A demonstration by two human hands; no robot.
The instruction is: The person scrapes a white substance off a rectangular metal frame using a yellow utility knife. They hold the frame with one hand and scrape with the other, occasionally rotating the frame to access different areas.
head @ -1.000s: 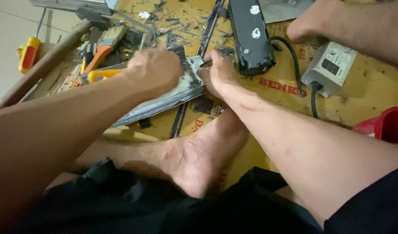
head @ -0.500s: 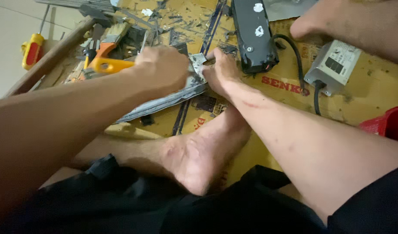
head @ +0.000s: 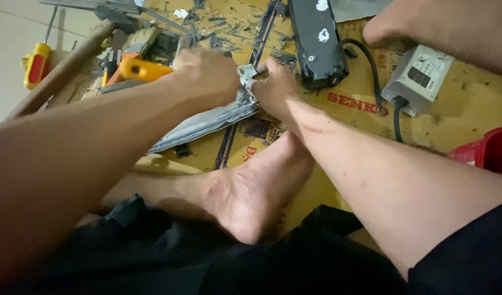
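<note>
The small grey metal piece (head: 246, 76) sat at the upper end of a long grey metal strip (head: 207, 121) lying on the yellow cardboard sheet (head: 459, 109), and it was pinched from both sides, apparently so that it could not shift while being worked. The left hand (head: 204, 76) had its fingers curled closed around a yellow-handled tool (head: 144, 69) just left of the piece, and the right hand (head: 275, 87) gripped the piece's right edge with narrowed fingertips. Counted around the piece: one black elongated housing (head: 316, 41) above-right, one grey box with cable (head: 418, 76) further right, one red-and-yellow screwdriver (head: 36, 65) far left, and one bare foot (head: 251, 196) below.
</note>
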